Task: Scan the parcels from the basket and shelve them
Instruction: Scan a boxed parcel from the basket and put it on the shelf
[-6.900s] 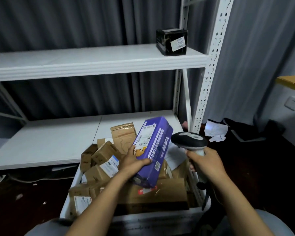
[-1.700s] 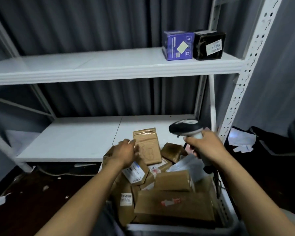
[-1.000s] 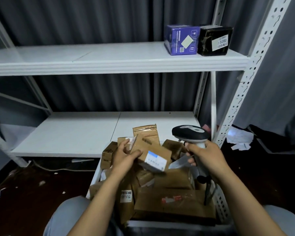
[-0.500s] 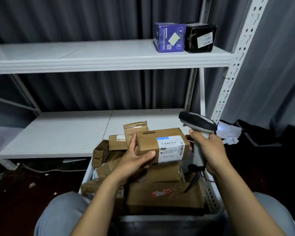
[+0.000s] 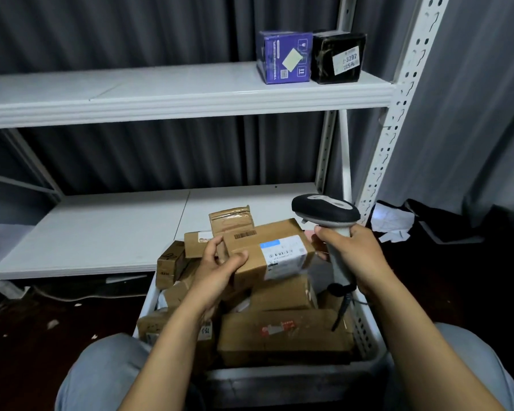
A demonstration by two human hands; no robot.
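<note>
My left hand (image 5: 217, 269) grips a brown cardboard parcel (image 5: 267, 250) by its left end, above the white basket (image 5: 368, 345). The parcel's white and blue label faces up and towards me. My right hand (image 5: 353, 256) holds a black and grey barcode scanner (image 5: 325, 213) by its handle, its head just above and right of the parcel. The basket between my knees holds several more brown parcels. A purple box (image 5: 284, 56) and a black box (image 5: 337, 57) stand side by side at the right end of the upper shelf (image 5: 161, 96).
The lower shelf (image 5: 101, 232) lies behind the basket. A white perforated upright (image 5: 398, 108) stands at the right. White papers (image 5: 393, 222) and dark cloth lie on the floor to the right. A grey curtain hangs behind the rack.
The purple box went from my left hand to the upper shelf. My left hand then lifted the brown parcel out of the basket and turned its label up, close under the scanner.
</note>
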